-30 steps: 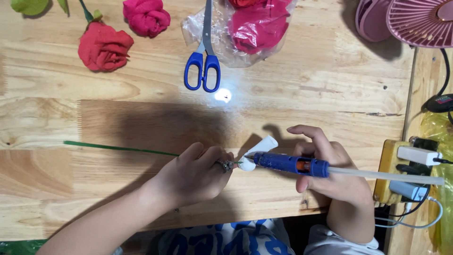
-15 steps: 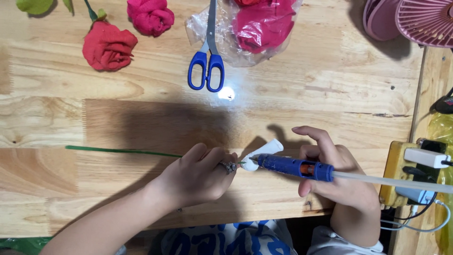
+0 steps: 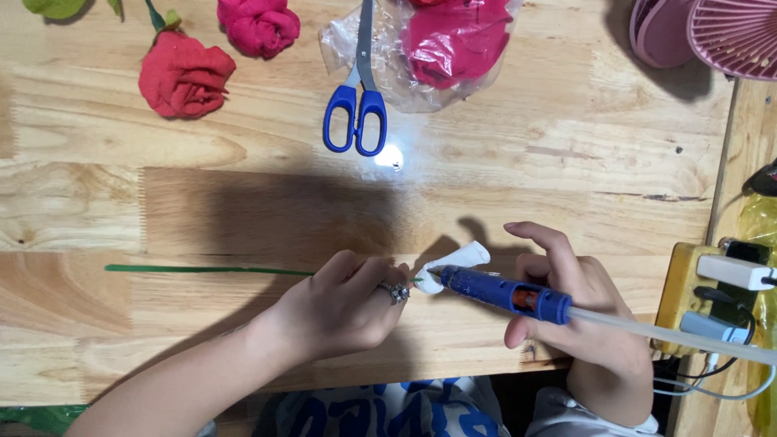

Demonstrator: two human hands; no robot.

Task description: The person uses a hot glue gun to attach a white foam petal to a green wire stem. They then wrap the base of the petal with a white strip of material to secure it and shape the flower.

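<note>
Left hand (image 3: pixel 340 311): silver jewelled ring on finger, arm bare; right hand (image 3: pixel 583 311): white cuff at wrist.

A pale wooden counter (image 3: pixel 566 162) is carrying the things. Blue-handled scissors (image 3: pixel 357 97), two fabric roses (image 3: pixel 184 74), a plastic bag (image 3: pixel 421 48) and a pink fan (image 3: pixel 728 36) are lying on it.

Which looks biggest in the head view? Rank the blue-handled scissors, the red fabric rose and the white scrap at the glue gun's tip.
1. Blue-handled scissors, longest, though cut off by the top edge.
2. Red fabric rose, shorter but bulkier; the order of these two is unsure.
3. White scrap, clearly smallest.
</note>
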